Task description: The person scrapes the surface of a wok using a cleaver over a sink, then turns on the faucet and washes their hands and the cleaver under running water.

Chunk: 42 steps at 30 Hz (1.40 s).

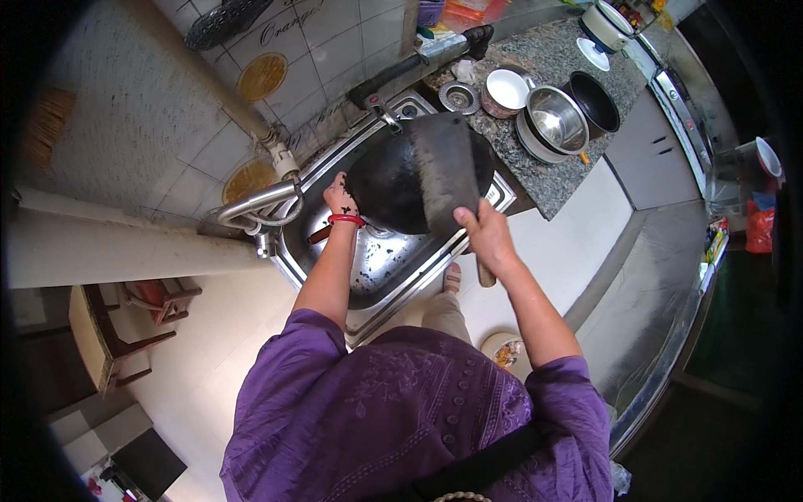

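Observation:
A blackened wok (382,182) rests tilted over the stainless steel sink (401,267), its dark outer side facing up. My left hand (342,196) grips the wok's left rim; dark flakes stick to the hand and wrist, above a red bangle (346,219). In my right hand (492,237) is a cleaver (444,169), held by its wooden handle, the broad blade lying across the wok's right part. Whether the blade touches the wok along its whole edge I cannot tell. Black flakes are scattered over the sink bottom. A brown handle (320,234) shows below my left wrist.
A faucet (382,112) stands behind the wok, and a bent steel pipe (257,204) at the left. On the granite counter (546,185) are a sink strainer (459,97), a white bowl (507,91), a steel pot (558,119) and a black pan (593,103). A bucket (502,345) stands on the floor.

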### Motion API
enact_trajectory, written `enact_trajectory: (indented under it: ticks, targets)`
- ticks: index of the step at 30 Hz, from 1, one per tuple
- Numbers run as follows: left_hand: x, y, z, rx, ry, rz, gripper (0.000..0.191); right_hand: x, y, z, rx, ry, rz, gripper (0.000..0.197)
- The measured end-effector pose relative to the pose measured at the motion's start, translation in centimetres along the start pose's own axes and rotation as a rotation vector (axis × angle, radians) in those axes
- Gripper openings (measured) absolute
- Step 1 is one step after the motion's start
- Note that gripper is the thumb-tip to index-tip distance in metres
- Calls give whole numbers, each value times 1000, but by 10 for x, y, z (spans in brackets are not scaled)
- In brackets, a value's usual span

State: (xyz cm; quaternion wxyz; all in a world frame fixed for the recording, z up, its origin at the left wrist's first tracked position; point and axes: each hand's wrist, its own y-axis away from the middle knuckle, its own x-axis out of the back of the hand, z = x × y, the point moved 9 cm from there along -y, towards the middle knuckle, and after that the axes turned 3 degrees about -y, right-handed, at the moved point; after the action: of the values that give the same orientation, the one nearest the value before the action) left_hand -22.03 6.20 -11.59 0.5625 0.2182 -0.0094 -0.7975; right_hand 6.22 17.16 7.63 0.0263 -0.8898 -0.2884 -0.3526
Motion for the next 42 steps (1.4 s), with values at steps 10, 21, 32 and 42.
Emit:
enact_trajectory:
  ticks: [10, 21, 32, 42]
  targets:
    - [-2, 15, 21, -179, -228, 26, 36, -7, 12, -6, -55, 74, -6, 36]
    - [11, 51, 3, -1, -8, 53, 41, -12, 45, 1, -131, -137, -175, 26]
    - [23, 106, 4, -122, -64, 12, 36, 53, 89, 101, -362, -552, -73, 21]
    - [30, 119, -13, 4, -43, -40, 41, 63, 97, 117, -514, -832, -105, 16]
